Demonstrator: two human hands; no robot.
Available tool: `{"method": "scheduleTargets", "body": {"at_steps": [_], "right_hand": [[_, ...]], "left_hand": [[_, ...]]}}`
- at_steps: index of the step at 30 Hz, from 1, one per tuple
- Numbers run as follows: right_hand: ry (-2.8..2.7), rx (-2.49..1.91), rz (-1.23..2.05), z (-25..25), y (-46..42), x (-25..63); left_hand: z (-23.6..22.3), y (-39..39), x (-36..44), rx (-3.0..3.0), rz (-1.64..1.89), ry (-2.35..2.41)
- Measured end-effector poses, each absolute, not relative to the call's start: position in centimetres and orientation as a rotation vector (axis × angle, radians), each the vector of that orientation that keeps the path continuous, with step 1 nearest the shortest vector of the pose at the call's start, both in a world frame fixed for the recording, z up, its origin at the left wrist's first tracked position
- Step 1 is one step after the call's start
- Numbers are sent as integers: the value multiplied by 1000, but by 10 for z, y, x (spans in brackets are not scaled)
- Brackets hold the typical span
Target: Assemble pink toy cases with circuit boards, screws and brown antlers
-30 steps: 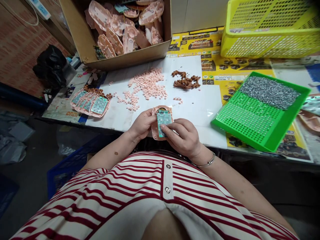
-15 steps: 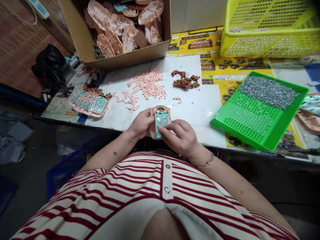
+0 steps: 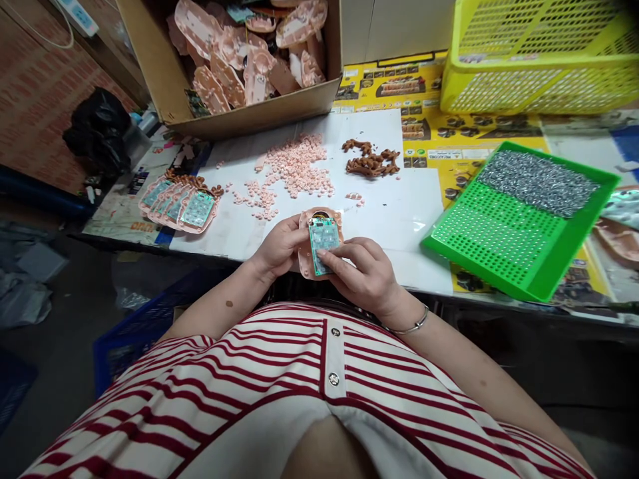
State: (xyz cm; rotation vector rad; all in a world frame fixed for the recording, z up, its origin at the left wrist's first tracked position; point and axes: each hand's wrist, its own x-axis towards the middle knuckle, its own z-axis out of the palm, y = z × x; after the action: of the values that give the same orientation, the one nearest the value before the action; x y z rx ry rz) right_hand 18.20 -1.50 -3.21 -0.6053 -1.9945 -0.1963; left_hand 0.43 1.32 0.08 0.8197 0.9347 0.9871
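At the table's front edge I hold a pink plastic housing (image 3: 305,258) with a green circuit board (image 3: 324,238) lying in it. My left hand (image 3: 280,247) grips the housing by its left side, thumb on top. My right hand (image 3: 367,273) is closed on the right side, with its thumb pressing on the lower part of the board; its other fingers are partly hidden behind the housing. Beyond my hands lies a heap of small pink buttons (image 3: 299,166). To its right is a small pile of brown rubbery pieces (image 3: 373,163).
Similar housings with boards (image 3: 198,210) overlap at the left. A cardboard box (image 3: 254,114) of pink shells stands behind. On the right are a green tray (image 3: 494,233) of small metal screws (image 3: 542,183) and a yellow basket (image 3: 539,93). A black plastic bag (image 3: 97,126) sits far left.
Almost nothing differs. The housing and both hands have shifted very slightly, and my right thumb stays on the board.
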Motion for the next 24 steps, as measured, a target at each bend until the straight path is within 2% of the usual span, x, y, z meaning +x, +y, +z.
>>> {"method": "scheduleTargets", "body": {"at_steps": [10, 20, 24], "right_hand": [[-1990, -636, -207, -32, -16, 183], [-2102, -604, -322, -31, -18, 180], [-2059, -615, -216, -28, -19, 181]], "left_hand": [[4, 16, -1, 756, 917, 802], [10, 9, 5, 750, 896, 896], [11, 10, 6, 775, 917, 906]]}}
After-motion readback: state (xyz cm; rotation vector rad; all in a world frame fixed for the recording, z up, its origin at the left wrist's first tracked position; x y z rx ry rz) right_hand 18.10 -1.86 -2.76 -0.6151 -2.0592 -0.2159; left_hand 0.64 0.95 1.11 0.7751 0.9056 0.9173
